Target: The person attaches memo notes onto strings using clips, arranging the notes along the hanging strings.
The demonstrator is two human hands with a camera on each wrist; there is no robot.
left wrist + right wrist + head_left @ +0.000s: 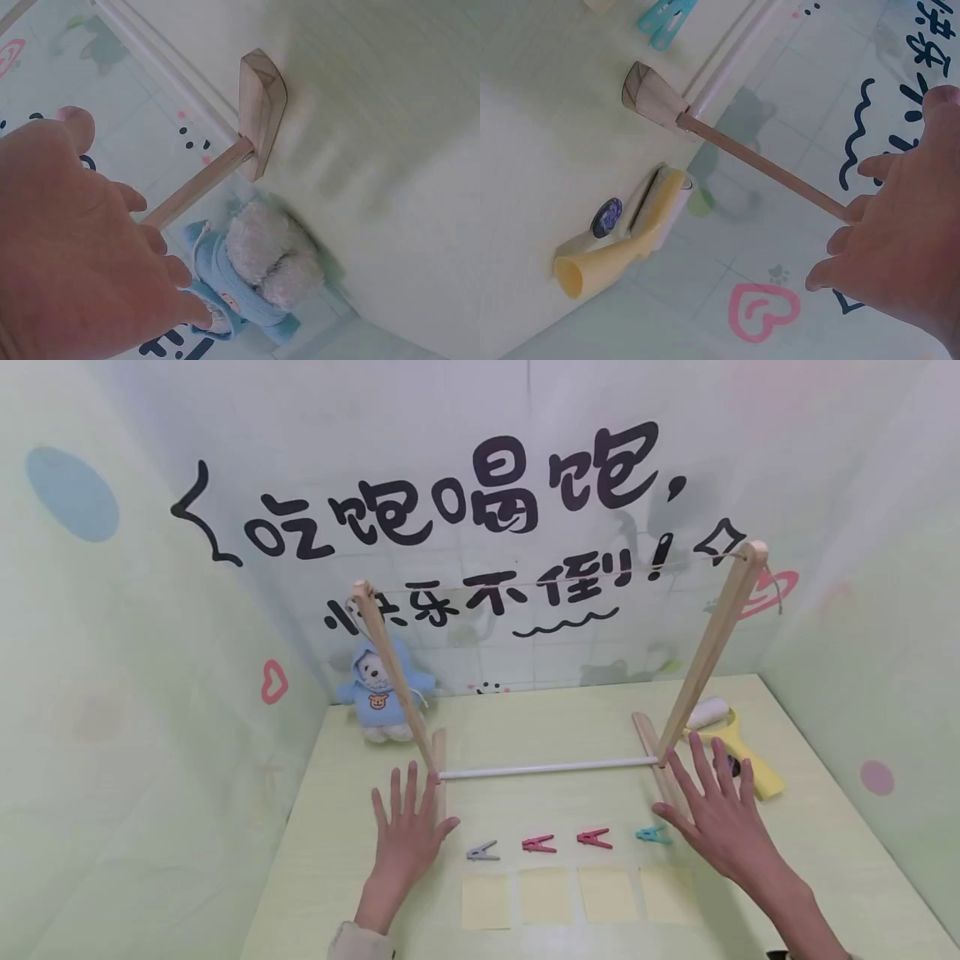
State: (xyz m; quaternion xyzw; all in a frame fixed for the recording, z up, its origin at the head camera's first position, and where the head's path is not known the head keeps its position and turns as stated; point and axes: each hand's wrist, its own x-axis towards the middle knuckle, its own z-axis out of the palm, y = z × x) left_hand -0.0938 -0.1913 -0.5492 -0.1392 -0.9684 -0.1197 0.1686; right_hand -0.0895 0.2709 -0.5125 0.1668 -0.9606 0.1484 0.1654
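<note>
My left hand (405, 839) hovers above the table with spread fingers, near the left foot of a wooden drying-line stand. On the other side my right hand (723, 822), fingers also spread, is held over the stand's right foot; neither hand holds anything. The stand has a left post (392, 664), a right post (712, 652), a thin string tied between their tops, and a white rod (547, 769) joining them low down. Between the hands lie a grey clothespin (483, 852), two red clothespins (539, 843) and a teal clothespin (653, 835).
Several pale yellow paper squares (546, 896) lie in a row before the clothespins. A plush toy in blue (384, 702) sits behind the left post. A yellow-handled lint roller (753, 766) and a small dark oval object (607, 217) lie at the right. Printed cloth walls surround the table.
</note>
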